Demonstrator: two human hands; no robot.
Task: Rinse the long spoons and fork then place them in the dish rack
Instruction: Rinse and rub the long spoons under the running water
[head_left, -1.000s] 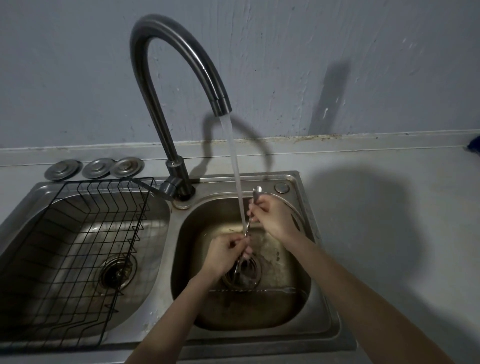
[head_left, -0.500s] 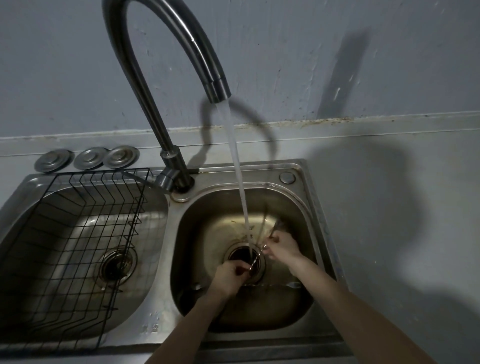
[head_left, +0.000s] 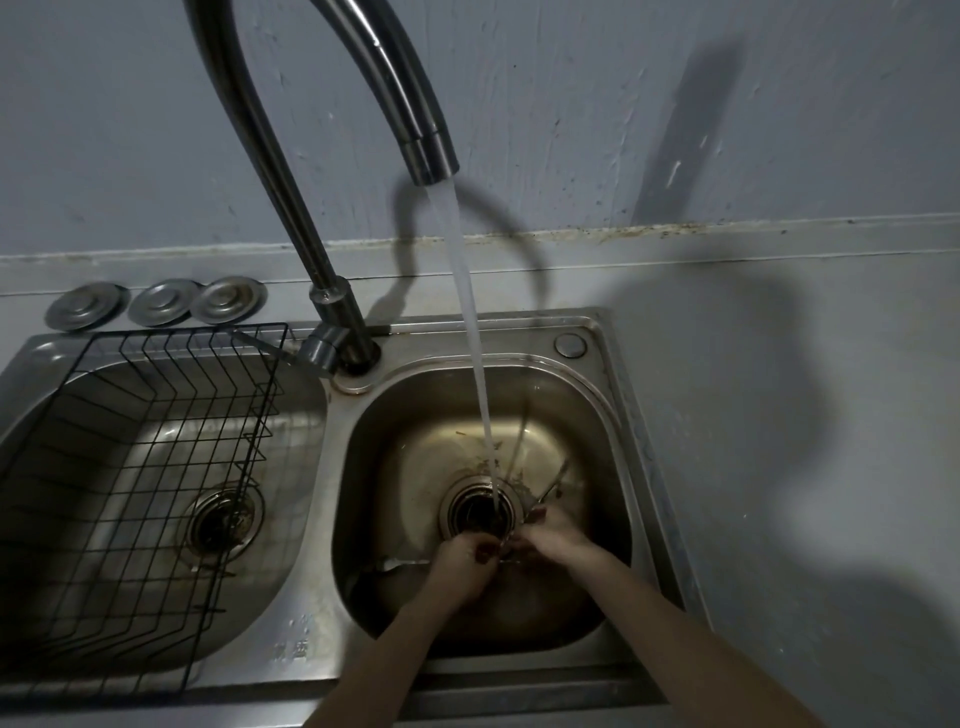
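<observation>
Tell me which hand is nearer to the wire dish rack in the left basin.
Left. The left hand is in the right basin, on the side toward the dish rack but apart from it. The right hand is further right, beyond the water stream.

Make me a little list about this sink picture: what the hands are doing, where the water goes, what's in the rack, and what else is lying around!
tap: running, stream falls toward the drain of the right basin
left hand: closed on a thin metal utensil by the drain
right hand: grips the same utensil; spoon or fork, cannot tell
spoon: lies on the basin floor, left of the hands
dish rack: black wire, in the left basin, nothing in it
three round metal lids: on the counter behind the rack
</observation>
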